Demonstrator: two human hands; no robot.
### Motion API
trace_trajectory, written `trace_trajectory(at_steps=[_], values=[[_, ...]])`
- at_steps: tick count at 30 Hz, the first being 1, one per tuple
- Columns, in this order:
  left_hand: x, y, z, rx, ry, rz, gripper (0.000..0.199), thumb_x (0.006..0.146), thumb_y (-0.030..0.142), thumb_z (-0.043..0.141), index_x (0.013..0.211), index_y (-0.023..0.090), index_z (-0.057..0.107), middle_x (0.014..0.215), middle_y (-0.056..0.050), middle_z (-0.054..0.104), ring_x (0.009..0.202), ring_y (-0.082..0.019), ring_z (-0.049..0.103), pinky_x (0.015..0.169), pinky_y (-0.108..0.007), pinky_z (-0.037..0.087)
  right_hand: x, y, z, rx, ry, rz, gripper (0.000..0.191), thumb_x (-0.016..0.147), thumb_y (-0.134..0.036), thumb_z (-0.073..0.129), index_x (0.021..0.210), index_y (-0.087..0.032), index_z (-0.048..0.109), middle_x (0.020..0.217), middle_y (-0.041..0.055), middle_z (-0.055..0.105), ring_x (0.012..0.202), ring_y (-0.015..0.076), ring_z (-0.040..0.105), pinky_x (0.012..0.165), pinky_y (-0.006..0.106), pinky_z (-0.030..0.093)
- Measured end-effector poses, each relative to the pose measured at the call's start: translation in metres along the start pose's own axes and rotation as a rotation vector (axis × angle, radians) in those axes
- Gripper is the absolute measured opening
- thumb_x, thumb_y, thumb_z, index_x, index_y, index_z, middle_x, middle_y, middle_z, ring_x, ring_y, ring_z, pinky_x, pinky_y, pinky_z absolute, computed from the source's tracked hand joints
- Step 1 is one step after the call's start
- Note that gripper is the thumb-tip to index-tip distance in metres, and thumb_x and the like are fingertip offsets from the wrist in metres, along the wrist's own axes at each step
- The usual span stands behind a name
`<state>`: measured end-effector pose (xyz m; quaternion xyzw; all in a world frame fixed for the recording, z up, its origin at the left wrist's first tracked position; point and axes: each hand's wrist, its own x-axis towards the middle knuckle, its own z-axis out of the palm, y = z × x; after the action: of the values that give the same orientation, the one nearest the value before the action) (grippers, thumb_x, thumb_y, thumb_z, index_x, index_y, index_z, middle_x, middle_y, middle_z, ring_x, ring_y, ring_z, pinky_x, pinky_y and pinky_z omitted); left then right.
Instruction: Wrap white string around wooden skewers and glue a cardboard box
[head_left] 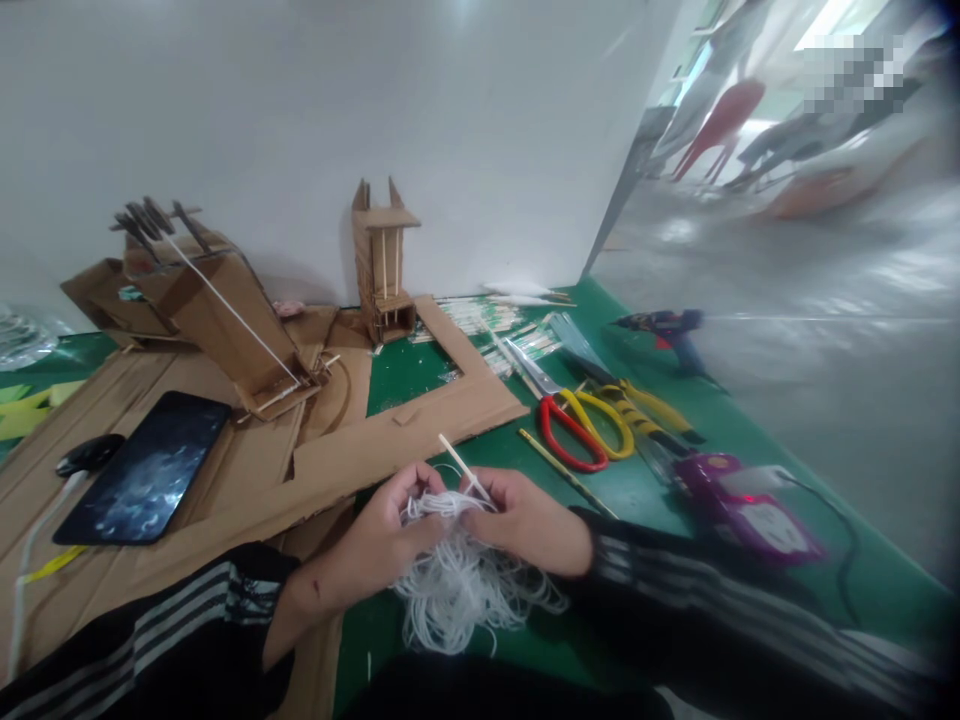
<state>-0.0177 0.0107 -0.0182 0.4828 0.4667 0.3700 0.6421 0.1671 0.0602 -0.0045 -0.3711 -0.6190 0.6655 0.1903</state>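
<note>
A tangled bundle of white string [457, 590] hangs between my two hands at the front of the green table. My left hand [390, 530] is closed on the bundle's left side, thumb laid over the strands. My right hand [525, 520] pinches strands on the other side, and a thin white stick [459, 458] rises from beside its fingertips. Whether the stick is gripped or caught in the string I cannot tell. Scissors [581, 425] with one red and one yellow handle lie beyond my right hand, and a pencil [566, 472] rests nearer to it.
Cardboard sheets [405, 430] cover the left and middle. Two cardboard structures [386, 265] stand near the white wall. A phone [146, 470] lies at left. Right of the scissors are yellow-black pliers [645, 415], a glue gun [664, 325] and a purple power strip [750, 510] with a cable.
</note>
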Motion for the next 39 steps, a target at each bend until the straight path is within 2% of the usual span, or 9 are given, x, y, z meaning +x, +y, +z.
trace_trajectory(at_steps=[7, 12, 15, 21, 26, 30, 33, 36, 39], values=[[-0.005, 0.008, 0.000, -0.255, -0.076, -0.154, 0.023, 0.079, 0.021, 0.057, 0.097, 0.023, 0.042, 0.072, 0.005, 0.049, 0.054, -0.008, 0.042, 0.050, -0.020, 0.033, 0.000, -0.001, 0.000, 0.040, 0.018, -0.001, 0.005, 0.070, -0.016, 0.057, 0.073, -0.015, 0.053, 0.062, -0.0048, 0.050, 0.056, 0.0077, 0.042, 0.053, 0.021, 0.034], [-0.004, 0.011, -0.002, -0.210, -0.114, -0.216, 0.023, 0.078, 0.013, 0.048, 0.099, 0.021, 0.046, 0.068, 0.005, 0.045, 0.053, -0.008, 0.039, 0.049, -0.019, 0.031, -0.002, -0.003, -0.001, 0.062, 0.018, 0.047, 0.006, 0.071, -0.016, 0.056, 0.074, -0.017, 0.051, 0.054, -0.0080, 0.048, 0.042, 0.0045, 0.037, 0.043, 0.019, 0.027], [-0.002, 0.011, -0.001, -0.079, -0.067, -0.178, 0.017, 0.084, 0.018, 0.051, 0.100, 0.021, 0.047, 0.073, 0.004, 0.050, 0.058, -0.008, 0.043, 0.052, -0.019, 0.035, -0.004, -0.008, 0.000, 0.104, 0.008, 0.102, 0.012, 0.076, -0.024, 0.060, 0.079, -0.017, 0.050, 0.051, -0.0100, 0.045, 0.036, 0.0034, 0.032, 0.037, 0.018, 0.021], [-0.003, 0.008, -0.001, 0.122, 0.014, -0.014, 0.021, 0.088, 0.032, 0.056, 0.104, 0.021, 0.048, 0.087, 0.001, 0.054, 0.070, -0.011, 0.050, 0.062, -0.022, 0.043, -0.003, -0.011, 0.003, 0.169, -0.032, 0.118, 0.039, 0.068, -0.041, 0.075, 0.084, -0.013, 0.054, 0.061, -0.0069, 0.051, 0.042, 0.0026, 0.038, 0.038, 0.017, 0.028], [-0.003, 0.012, 0.001, 0.238, -0.001, -0.017, 0.024, 0.088, 0.032, 0.053, 0.109, 0.020, 0.052, 0.093, -0.003, 0.060, 0.078, -0.016, 0.056, 0.068, -0.026, 0.045, -0.003, -0.003, -0.001, 0.180, -0.036, 0.114, 0.033, 0.074, -0.043, 0.070, 0.078, -0.016, 0.051, 0.046, -0.0116, 0.040, 0.033, 0.0019, 0.029, 0.032, 0.016, 0.019], [-0.005, 0.015, 0.003, 0.451, 0.053, 0.110, 0.011, 0.087, 0.025, 0.050, 0.085, 0.018, 0.059, 0.081, -0.001, 0.059, 0.074, -0.016, 0.053, 0.068, -0.025, 0.041, -0.003, -0.003, -0.003, 0.188, -0.038, 0.133, 0.026, 0.073, -0.035, 0.068, 0.072, -0.018, 0.047, 0.045, -0.0118, 0.039, 0.032, 0.0018, 0.030, 0.031, 0.016, 0.018], [-0.004, 0.013, 0.001, 0.302, 0.078, 0.037, 0.010, 0.084, 0.021, 0.048, 0.076, 0.019, 0.054, 0.069, 0.003, 0.052, 0.063, -0.012, 0.046, 0.059, -0.022, 0.037, -0.003, -0.007, -0.003, 0.167, -0.048, 0.143, 0.022, 0.071, -0.029, 0.066, 0.070, -0.018, 0.047, 0.046, -0.0114, 0.041, 0.032, 0.0018, 0.031, 0.033, 0.016, 0.019], [-0.002, 0.008, -0.002, -0.032, 0.098, -0.099, 0.005, 0.078, 0.020, 0.049, 0.074, 0.019, 0.051, 0.064, 0.004, 0.048, 0.057, -0.011, 0.043, 0.054, -0.021, 0.035, -0.003, -0.007, -0.003, 0.143, -0.046, 0.146, 0.018, 0.071, -0.025, 0.064, 0.071, -0.018, 0.047, 0.048, -0.0105, 0.044, 0.034, 0.0020, 0.032, 0.034, 0.017, 0.019], [0.000, 0.005, -0.005, -0.366, 0.047, -0.114, 0.008, 0.073, 0.023, 0.050, 0.066, 0.019, 0.047, 0.061, 0.004, 0.045, 0.053, -0.011, 0.042, 0.051, -0.022, 0.035, -0.003, -0.006, -0.003, 0.137, -0.044, 0.120, 0.018, 0.071, -0.024, 0.065, 0.071, -0.017, 0.048, 0.050, -0.0096, 0.045, 0.037, 0.0030, 0.033, 0.037, 0.018, 0.022]])
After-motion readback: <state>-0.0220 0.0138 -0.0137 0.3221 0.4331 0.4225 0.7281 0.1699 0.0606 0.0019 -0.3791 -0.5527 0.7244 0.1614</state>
